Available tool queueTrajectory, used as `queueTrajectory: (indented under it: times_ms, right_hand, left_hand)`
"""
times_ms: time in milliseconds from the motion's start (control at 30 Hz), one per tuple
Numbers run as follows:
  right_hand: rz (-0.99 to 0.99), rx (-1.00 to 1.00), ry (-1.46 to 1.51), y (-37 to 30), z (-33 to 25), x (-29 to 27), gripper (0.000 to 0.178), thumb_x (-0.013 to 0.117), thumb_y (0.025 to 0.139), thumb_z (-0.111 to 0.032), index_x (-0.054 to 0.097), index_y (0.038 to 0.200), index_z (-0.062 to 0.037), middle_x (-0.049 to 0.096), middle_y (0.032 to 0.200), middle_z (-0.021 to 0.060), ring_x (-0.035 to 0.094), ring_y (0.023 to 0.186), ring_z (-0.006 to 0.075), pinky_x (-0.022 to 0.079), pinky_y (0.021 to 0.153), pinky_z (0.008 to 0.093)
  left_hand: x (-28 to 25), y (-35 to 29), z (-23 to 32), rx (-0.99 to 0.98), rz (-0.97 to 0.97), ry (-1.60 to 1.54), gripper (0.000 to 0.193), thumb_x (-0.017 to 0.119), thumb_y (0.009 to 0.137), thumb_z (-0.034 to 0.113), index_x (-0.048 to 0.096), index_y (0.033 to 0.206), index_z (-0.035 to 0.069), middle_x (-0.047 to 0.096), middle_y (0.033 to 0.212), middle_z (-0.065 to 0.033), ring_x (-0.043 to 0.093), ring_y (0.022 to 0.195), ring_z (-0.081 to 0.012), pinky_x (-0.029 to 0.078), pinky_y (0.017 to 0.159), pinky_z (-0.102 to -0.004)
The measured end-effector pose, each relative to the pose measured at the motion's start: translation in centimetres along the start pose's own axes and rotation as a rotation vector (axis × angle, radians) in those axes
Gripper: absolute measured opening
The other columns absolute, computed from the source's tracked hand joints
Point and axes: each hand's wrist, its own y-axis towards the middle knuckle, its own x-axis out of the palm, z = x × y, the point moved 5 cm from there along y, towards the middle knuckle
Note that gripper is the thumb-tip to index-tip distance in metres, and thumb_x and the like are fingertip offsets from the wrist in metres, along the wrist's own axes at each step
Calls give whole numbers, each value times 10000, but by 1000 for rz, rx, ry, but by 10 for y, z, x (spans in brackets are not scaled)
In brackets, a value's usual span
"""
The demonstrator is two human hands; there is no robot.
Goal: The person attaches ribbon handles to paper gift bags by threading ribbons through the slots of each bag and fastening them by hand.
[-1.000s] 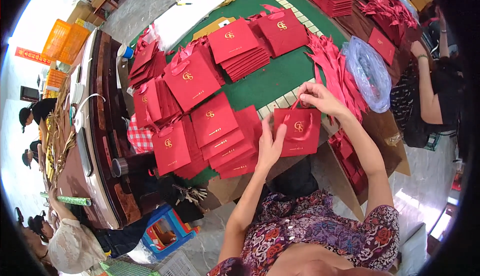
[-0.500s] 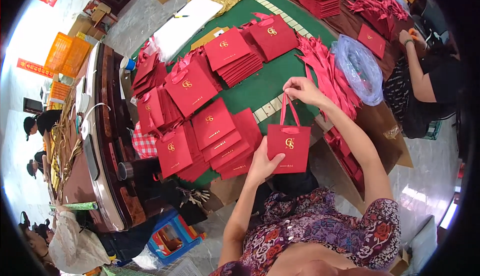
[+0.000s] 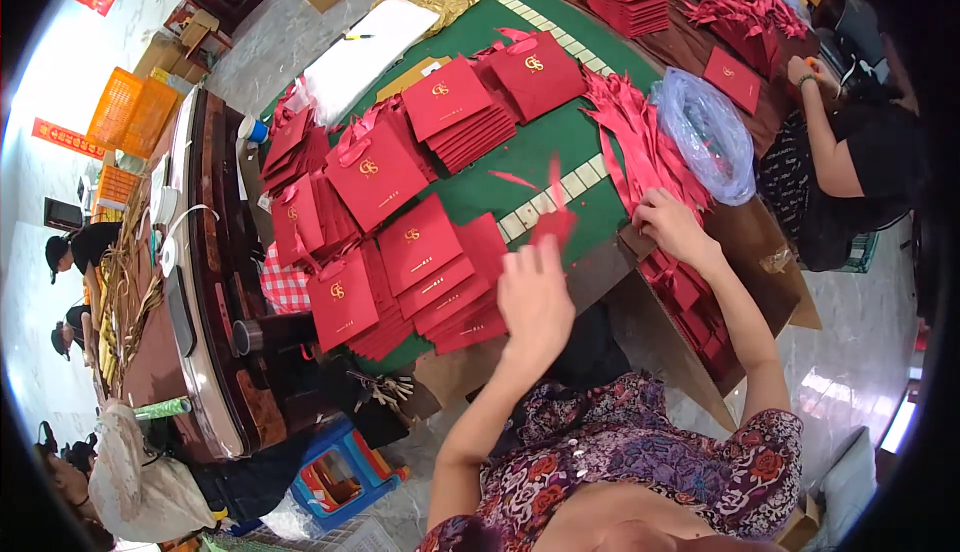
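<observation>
My left hand [image 3: 538, 302] is closed on a small red gift bag [image 3: 553, 230], which is blurred by motion and tipped away over the green table. Its pink ribbon handle [image 3: 555, 174] stands up beyond my fingers. My right hand [image 3: 676, 227] is at the near end of a heap of loose pink-red ribbons [image 3: 632, 137], its fingers bent and apart, with nothing visible between them. Several stacks of flat red bags with gold print lie left of my hands; the closest stack [image 3: 425, 242] is beside my left hand.
Under my right forearm, a cardboard box [image 3: 765, 282] holds more red bags [image 3: 690, 317]. Clear plastic wrap [image 3: 705, 137] lies beyond the ribbons. A co-worker's hand [image 3: 805, 72] works at the far right. A row of pale tiles [image 3: 545, 207] crosses the green tabletop [image 3: 490, 187].
My left hand has pushed the bag forward and tipped it from its upright, facing position. My right hand has let go of the ribbon handle and moved right and down to the ribbon heap.
</observation>
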Motion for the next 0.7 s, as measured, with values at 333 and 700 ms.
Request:
queueTrajectory:
  times_ms: [333, 700]
  right_hand:
    - [164, -65, 216, 7, -23, -29, 101, 629, 849, -41, 587, 941, -35, 577, 917, 126, 574, 925, 324, 473, 798, 423]
    - [150, 76, 368, -17, -80, -14, 124, 662, 871, -53, 656, 994, -55, 620, 885, 98, 612, 859, 263, 464, 770, 363]
  left_hand:
    - [97, -22, 17, 114, -199, -269, 721, 782, 741, 162, 473, 1378, 25, 472, 1331, -188, 425, 1246, -381, 390, 1021, -488]
    - [96, 33, -11, 218, -87, -132, 476, 831, 691, 183, 616, 1103, 78, 581, 1134, -110, 493, 1161, -330, 365, 941, -467]
